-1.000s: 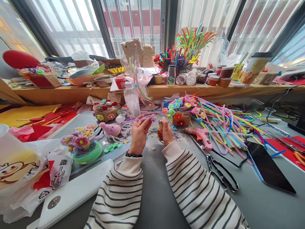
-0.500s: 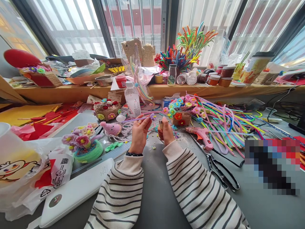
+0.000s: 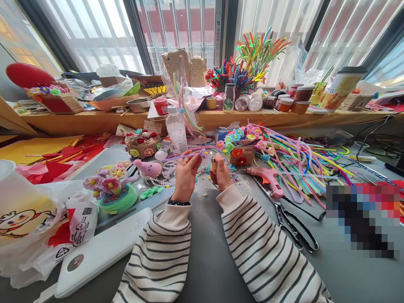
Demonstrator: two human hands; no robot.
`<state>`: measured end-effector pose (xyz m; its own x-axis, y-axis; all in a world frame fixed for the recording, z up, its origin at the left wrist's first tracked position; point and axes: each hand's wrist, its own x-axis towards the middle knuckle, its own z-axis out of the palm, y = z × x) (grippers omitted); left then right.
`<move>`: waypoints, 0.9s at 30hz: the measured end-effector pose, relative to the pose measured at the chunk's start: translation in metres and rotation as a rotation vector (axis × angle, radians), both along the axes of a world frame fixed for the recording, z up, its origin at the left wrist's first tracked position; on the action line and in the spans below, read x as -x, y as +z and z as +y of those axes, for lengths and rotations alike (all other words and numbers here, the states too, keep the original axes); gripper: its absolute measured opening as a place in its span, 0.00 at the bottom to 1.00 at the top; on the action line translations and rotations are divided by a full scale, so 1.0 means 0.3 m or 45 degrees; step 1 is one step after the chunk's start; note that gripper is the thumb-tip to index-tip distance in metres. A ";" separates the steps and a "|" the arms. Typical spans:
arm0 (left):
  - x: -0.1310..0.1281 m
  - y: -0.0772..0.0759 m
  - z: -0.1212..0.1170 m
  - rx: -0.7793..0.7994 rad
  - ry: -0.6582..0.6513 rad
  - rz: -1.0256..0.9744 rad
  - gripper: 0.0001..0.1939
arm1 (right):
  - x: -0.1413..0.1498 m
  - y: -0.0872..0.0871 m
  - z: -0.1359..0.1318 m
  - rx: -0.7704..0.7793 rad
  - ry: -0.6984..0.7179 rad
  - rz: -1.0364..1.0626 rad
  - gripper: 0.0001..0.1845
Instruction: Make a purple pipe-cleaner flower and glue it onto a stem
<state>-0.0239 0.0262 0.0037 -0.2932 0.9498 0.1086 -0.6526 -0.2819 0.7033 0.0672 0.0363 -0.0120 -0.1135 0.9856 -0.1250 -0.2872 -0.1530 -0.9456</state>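
Between thumb and fingers my left hand [image 3: 187,174] pinches a purple pipe cleaner flower [image 3: 203,153], its stem running back to the left. Wrapped round a lighter [image 3: 213,163], my right hand [image 3: 221,173] is closed with the thumb pressed on top. A small flame [image 3: 211,153] burns at the lighter's tip, just right of the flower and seemingly apart from it. Beyond my right hand stands a basket [image 3: 241,155] of colourful fuzzy flowers. A pink glue gun [image 3: 268,179] lies to the right, partly over large scissors [image 3: 292,225].
Loose pipe cleaners [image 3: 303,164] spread across the right. A white bottle [image 3: 176,132] stands behind my left hand. At left are a pink crocheted figure [image 3: 149,168], a green flower pot [image 3: 118,198] and a white power bank [image 3: 104,252]. Jars and cups line the wooden ledge [image 3: 126,123].
A flame has appeared on the lighter in my right hand. Both hands stay nearly in place, and the whole view has shifted slightly.
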 end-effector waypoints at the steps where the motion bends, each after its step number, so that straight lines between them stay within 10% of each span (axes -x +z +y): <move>1: 0.000 0.000 0.001 0.001 -0.001 0.003 0.15 | 0.000 -0.001 0.000 -0.002 0.000 -0.001 0.29; 27: 0.001 -0.010 0.003 0.020 -0.025 0.075 0.15 | 0.000 -0.002 -0.004 -0.043 0.019 -0.018 0.28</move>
<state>-0.0241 0.0272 0.0006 -0.2680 0.9571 0.1101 -0.6152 -0.2580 0.7450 0.0671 0.0351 -0.0127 -0.1268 0.9876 -0.0931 -0.2721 -0.1249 -0.9541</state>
